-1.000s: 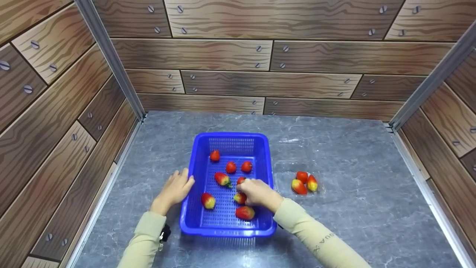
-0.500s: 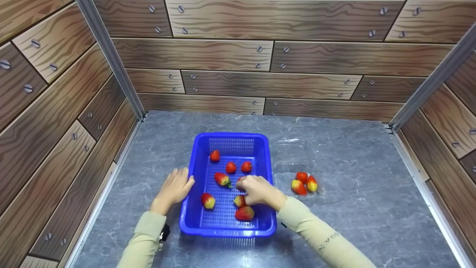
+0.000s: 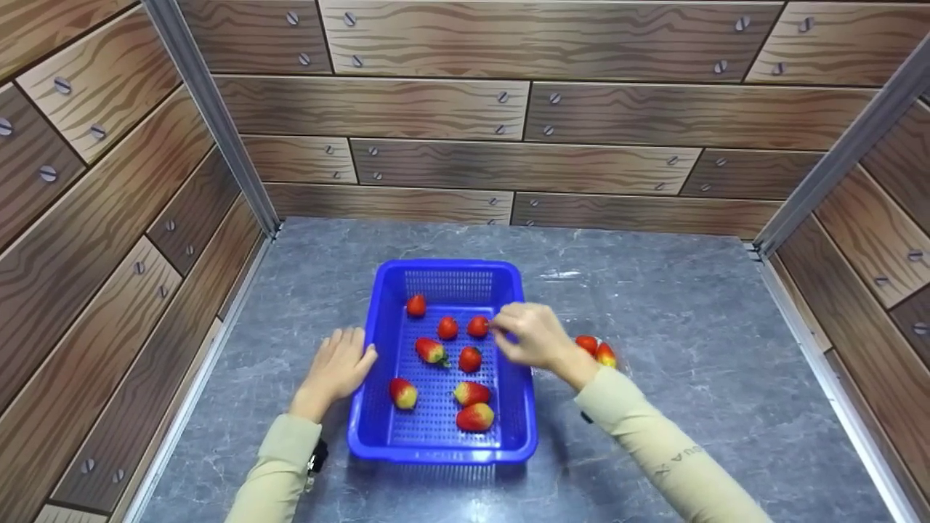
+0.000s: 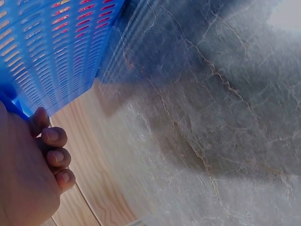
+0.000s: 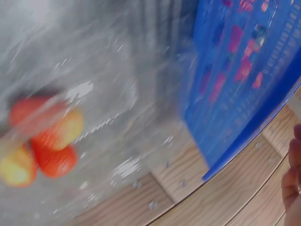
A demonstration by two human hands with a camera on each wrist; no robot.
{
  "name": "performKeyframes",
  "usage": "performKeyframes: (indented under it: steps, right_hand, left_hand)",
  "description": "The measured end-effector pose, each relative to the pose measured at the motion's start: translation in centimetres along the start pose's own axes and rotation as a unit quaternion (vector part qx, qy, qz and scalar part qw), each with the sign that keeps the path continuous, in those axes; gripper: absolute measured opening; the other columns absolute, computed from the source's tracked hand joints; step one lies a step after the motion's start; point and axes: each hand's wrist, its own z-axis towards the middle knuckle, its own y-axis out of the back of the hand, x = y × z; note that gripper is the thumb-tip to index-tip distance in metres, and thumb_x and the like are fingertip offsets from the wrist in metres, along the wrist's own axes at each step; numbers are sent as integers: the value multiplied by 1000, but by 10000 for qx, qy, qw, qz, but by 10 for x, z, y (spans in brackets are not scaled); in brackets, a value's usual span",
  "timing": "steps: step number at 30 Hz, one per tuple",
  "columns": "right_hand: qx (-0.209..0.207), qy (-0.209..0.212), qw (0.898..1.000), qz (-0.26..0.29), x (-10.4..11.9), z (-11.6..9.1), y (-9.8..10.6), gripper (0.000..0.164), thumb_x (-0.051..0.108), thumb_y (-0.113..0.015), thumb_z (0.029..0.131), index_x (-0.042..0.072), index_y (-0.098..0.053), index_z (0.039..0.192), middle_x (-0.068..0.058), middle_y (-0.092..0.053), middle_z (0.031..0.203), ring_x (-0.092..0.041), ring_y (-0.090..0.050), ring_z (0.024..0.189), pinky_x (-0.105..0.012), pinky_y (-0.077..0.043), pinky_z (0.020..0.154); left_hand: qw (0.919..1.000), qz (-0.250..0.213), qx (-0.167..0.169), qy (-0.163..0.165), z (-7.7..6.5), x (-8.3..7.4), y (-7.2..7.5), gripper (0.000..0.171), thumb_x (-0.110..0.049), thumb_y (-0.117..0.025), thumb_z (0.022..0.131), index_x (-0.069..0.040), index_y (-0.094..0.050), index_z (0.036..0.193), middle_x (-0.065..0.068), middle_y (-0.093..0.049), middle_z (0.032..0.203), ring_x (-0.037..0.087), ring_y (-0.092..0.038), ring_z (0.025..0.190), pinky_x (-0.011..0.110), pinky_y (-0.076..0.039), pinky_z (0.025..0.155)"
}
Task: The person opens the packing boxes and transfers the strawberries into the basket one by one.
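Note:
A blue perforated plastic basket [image 3: 443, 456] holds several red and yellow strawberries, among them a round red strawberry [image 3: 470, 359] and a paler strawberry [image 3: 472, 394]. My left hand [image 3: 336, 370] grips the basket's left rim; in the left wrist view its fingers [image 4: 57, 157] curl beside the slotted wall. Over the right rim, my right hand [image 3: 534, 335] has loosely bent fingers, and nothing shows between them. Its fingertips lie near a red strawberry [image 3: 477, 327] in the basket. The right wrist view catches only part of that hand's fingers [image 5: 291, 181] at the edge.
Right of the basket, a few strawberries [image 3: 604, 354] sit in a clear plastic tray [image 5: 127, 167], partly behind the right forearm. A grey marbled tabletop [image 3: 690, 305] lies beneath. Wood-patterned panels [image 3: 436, 163] enclose the back and sides.
My right hand has risen from the strawberries inside the basket and moved right, over the rim. A round red strawberry it partly covered is now in full view. The left hand stays put.

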Motion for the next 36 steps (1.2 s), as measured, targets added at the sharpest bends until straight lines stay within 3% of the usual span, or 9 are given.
performKeyframes:
  steps: [6,12,15,18,20,21,23,31,36]
  right_hand:
    - [-103,-250,9990,-361,-28,-19,22,6,9,-71,74,13,-67,75,3,-62,69,-14,-57,58,-31,-48,54]
    - [756,-848,9917,-608,-49,-47,41,6,9,-73,73,11,-68,77,0,-63,73,-20,-60,65,-38,-51,60]
    - [1699,-1624,9711,-412,-54,-61,49,9,11,-74,74,9,-68,80,-3,-64,77,-22,-60,67,-42,-51,60]
    - [2544,-2435,9357,-195,-52,-74,54,12,12,-75,75,6,-67,80,-4,-61,75,-22,-57,65,-44,-50,58]
    - [2876,-2759,9171,-81,-50,-81,54,14,12,-76,75,5,-64,77,-4,-58,71,-21,-54,62,-43,-48,56]
    - [2935,-2804,9139,-73,-49,-84,53,16,12,-76,74,5,-62,75,-3,-55,69,-20,-52,61,-42,-47,55]
    - [2954,-2821,9128,-25,-46,-89,49,19,12,-76,73,6,-58,71,-1,-49,66,-19,-47,59,-39,-43,52]
    - [2651,-2603,9283,143,-42,-105,37,15,2,-74,68,6,-60,74,0,-50,64,-17,-46,56,-36,-42,50]
    - [2564,-2634,9296,288,-41,-106,31,14,0,-72,69,5,-61,76,0,-49,64,-17,-45,56,-35,-41,51]
  left_hand:
    - [9993,215,-277,-92,-1,-1,-2,27,-26,-50,97,1,-54,99,19,-57,97,39,-51,93,53,-40,83]
    - [9982,399,-424,-157,-2,-2,-1,28,-27,-51,96,1,-55,97,20,-57,95,40,-50,90,52,-40,81]
    - [9971,512,-534,-206,-2,-3,0,28,-27,-52,95,1,-55,94,20,-57,93,41,-51,88,52,-40,78]
    - [9962,604,-588,-223,-2,-4,1,28,-27,-53,94,1,-55,93,20,-57,92,41,-51,87,53,-41,77]
    - [9964,619,-545,-182,-2,-3,1,28,-27,-53,94,1,-55,94,19,-57,92,40,-51,87,53,-40,78]
    - [9966,620,-519,-160,-2,-4,2,28,-27,-53,95,1,-55,94,19,-56,92,40,-51,87,53,-40,78]
    - [9966,646,-503,-133,-1,-3,2,28,-27,-53,95,0,-55,95,19,-56,92,40,-50,88,52,-40,79]
    - [9970,595,-472,-115,-2,-2,0,29,-29,-50,96,0,-54,95,18,-56,92,39,-50,87,52,-39,78]
    - [9977,553,-397,-22,-2,-2,0,29,-29,-51,96,0,-55,98,19,-58,96,39,-51,90,52,-39,80]
